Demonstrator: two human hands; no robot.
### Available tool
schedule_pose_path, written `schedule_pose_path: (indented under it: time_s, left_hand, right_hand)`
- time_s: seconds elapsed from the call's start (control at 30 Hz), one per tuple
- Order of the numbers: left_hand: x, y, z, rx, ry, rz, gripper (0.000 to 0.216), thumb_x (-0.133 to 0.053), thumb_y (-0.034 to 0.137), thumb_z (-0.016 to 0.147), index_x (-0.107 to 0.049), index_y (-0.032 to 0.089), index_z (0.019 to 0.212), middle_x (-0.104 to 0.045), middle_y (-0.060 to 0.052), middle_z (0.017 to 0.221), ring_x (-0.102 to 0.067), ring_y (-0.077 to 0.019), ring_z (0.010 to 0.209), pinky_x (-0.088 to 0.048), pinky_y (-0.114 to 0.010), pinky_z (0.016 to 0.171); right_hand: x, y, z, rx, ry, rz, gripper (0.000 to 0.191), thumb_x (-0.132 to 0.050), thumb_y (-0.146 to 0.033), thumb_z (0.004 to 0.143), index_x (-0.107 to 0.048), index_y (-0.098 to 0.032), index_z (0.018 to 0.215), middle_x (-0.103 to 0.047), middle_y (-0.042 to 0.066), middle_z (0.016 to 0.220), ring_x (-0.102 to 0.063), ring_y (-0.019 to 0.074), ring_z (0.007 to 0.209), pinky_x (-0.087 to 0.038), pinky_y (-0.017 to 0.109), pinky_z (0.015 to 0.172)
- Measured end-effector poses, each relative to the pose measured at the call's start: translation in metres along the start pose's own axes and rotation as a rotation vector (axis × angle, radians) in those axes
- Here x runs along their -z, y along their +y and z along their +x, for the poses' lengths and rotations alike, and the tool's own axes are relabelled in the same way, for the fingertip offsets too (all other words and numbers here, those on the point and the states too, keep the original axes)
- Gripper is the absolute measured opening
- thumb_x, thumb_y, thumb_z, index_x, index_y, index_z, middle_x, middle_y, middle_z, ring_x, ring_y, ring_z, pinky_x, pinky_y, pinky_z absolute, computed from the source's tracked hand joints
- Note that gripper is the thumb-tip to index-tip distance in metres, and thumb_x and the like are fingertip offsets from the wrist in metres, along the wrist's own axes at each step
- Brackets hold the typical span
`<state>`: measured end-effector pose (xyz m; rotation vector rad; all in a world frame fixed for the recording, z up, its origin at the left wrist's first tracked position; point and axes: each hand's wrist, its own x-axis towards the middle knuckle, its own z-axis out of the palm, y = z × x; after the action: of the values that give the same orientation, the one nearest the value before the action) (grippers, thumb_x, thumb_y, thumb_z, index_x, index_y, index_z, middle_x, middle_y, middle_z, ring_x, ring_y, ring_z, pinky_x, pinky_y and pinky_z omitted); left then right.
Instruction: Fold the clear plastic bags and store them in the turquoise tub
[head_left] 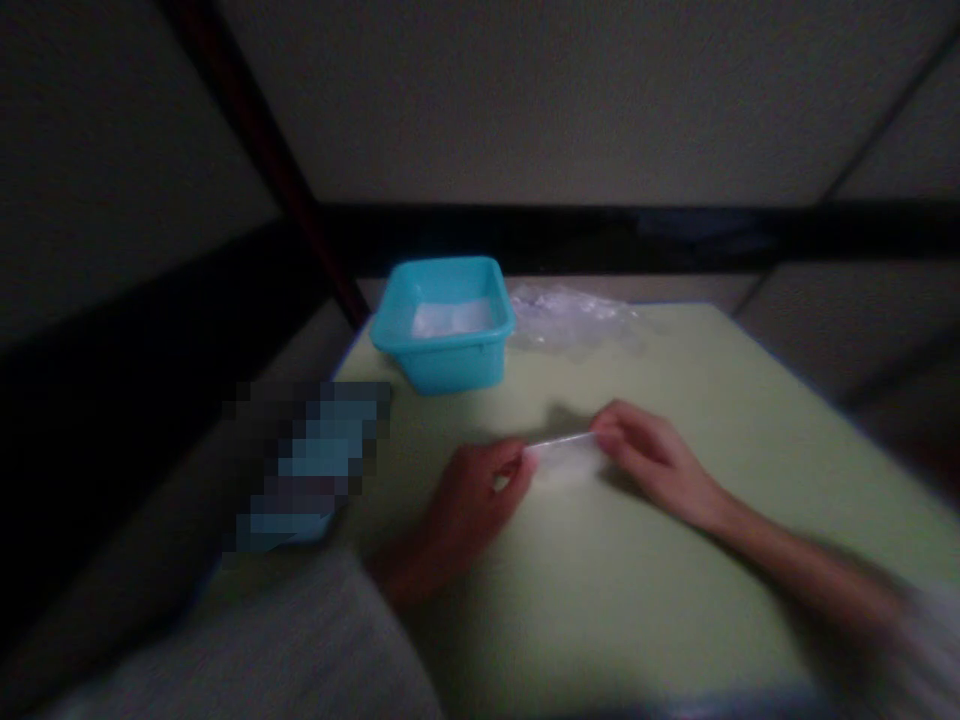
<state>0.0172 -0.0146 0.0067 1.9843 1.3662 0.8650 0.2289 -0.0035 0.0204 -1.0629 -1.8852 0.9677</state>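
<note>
A small clear plastic bag (564, 452) is stretched between my two hands, just over the table. My left hand (480, 485) pinches its left end between thumb and fingers. At the other end, my right hand (649, 455) pinches the bag's upper right corner. The bag's top edge shows as a thin bright line, and the rest is see-through and blurred. Beyond my hands stands a turquoise plastic basin (454, 365) with white, flat pieces (451, 318) lying inside; what they are I cannot make out.
A crumpled clear plastic bag (574, 315) lies right of the basin at the table's far edge. On the left side of the pale green table (600, 600) rests a pixelated bluish object (322, 460). A wall (562, 110) rises behind the table.
</note>
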Motion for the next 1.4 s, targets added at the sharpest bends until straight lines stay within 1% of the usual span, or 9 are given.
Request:
schedule_pose_path:
  time_s: [0.17,0.3,0.4,0.57,0.73,0.83,0.93,1.13,1.4]
  left_hand:
    - [0.0,0.001,0.007,0.29,-0.12,-0.453,0.025,-0.053,0.036,0.07,-0.056,0.015,0.058,-0.055,0.001,0.053,-0.053,-0.0115,0.048,-0.046,-0.02,0.044]
    - [0.001,0.001,0.01,0.366,-0.128,-0.516,0.027,-0.056,0.04,0.066,-0.06,0.013,0.065,-0.059,-0.001,0.055,-0.056,-0.013,0.05,-0.047,-0.021,0.043]
    - [0.002,0.004,0.01,0.372,-0.138,-0.524,0.027,-0.056,0.039,0.066,-0.06,0.013,0.066,-0.059,-0.001,0.055,-0.056,-0.0128,0.051,-0.047,-0.021,0.044]
    - [0.001,0.002,0.008,0.349,-0.155,-0.524,0.024,-0.054,0.038,0.071,-0.056,0.014,0.066,-0.059,-0.001,0.06,-0.058,-0.0134,0.055,-0.048,-0.022,0.048]
    - [-0.003,-0.002,0.006,0.12,-0.005,-0.413,0.008,-0.055,0.025,0.072,-0.054,0.017,0.074,-0.064,-0.005,0.085,-0.064,-0.017,0.078,-0.052,-0.027,0.065]
    - [-0.007,-0.001,0.003,0.031,0.104,-0.403,0.029,-0.059,0.018,0.072,-0.053,0.019,0.1,-0.065,-0.006,0.098,-0.064,-0.0176,0.091,-0.053,-0.027,0.074]
    - [-0.009,0.0,0.0,0.032,0.08,-0.524,0.047,-0.058,0.017,0.075,-0.044,0.019,0.121,-0.067,-0.006,0.101,-0.066,-0.0163,0.089,-0.053,-0.026,0.075]
    - [-0.006,0.001,0.004,0.099,0.007,-0.402,0.023,-0.06,0.02,0.076,-0.07,0.013,0.095,-0.073,-0.007,0.091,-0.068,-0.0191,0.079,-0.053,-0.025,0.069]
    - [-0.006,0.002,0.005,0.163,0.047,-0.394,0.027,-0.063,0.019,0.073,-0.074,0.014,0.096,-0.075,-0.005,0.092,-0.069,-0.0213,0.084,-0.052,-0.027,0.073]
  right_hand:
    - [-0.005,-0.002,0.001,-0.147,0.014,0.356,0.02,-0.056,-0.033,0.084,-0.052,-0.019,0.099,-0.048,-0.007,0.054,-0.038,0.0079,0.044,-0.027,0.018,0.039]
    - [-0.005,-0.003,0.001,-0.095,0.016,0.342,0.034,-0.066,-0.025,0.077,-0.059,-0.02,0.11,-0.061,-0.002,0.068,-0.05,0.0095,0.055,-0.039,0.019,0.047]
    - [-0.005,-0.001,0.001,-0.075,0.006,0.258,0.027,-0.069,-0.025,0.074,-0.069,-0.02,0.1,-0.068,0.003,0.081,-0.057,0.0127,0.067,-0.046,0.023,0.056]
    - [-0.006,0.004,0.0,-0.122,0.019,0.175,0.025,-0.068,-0.029,0.075,-0.074,-0.02,0.097,-0.071,0.004,0.08,-0.056,0.0123,0.061,-0.044,0.022,0.05]
    - [-0.006,0.005,0.001,-0.132,0.09,0.175,0.023,-0.069,-0.029,0.075,-0.074,-0.019,0.095,-0.072,0.004,0.081,-0.059,0.0128,0.061,-0.048,0.023,0.051]
    - [-0.007,0.004,0.002,-0.13,0.129,0.18,0.023,-0.069,-0.03,0.074,-0.074,-0.019,0.094,-0.073,0.005,0.084,-0.062,0.0135,0.063,-0.05,0.023,0.052]
    - [-0.008,0.003,0.002,-0.124,0.127,0.197,0.023,-0.069,-0.03,0.075,-0.074,-0.019,0.095,-0.073,0.006,0.086,-0.064,0.0146,0.066,-0.052,0.024,0.055]
    - [-0.008,0.003,0.0,-0.079,0.089,0.184,0.023,-0.067,-0.031,0.078,-0.074,-0.02,0.096,-0.073,0.007,0.094,-0.067,0.0178,0.076,-0.054,0.028,0.063]
    - [-0.008,0.004,-0.001,-0.057,0.031,0.13,0.025,-0.067,-0.03,0.078,-0.073,-0.02,0.099,-0.073,0.006,0.093,-0.067,0.0196,0.079,-0.056,0.03,0.064]
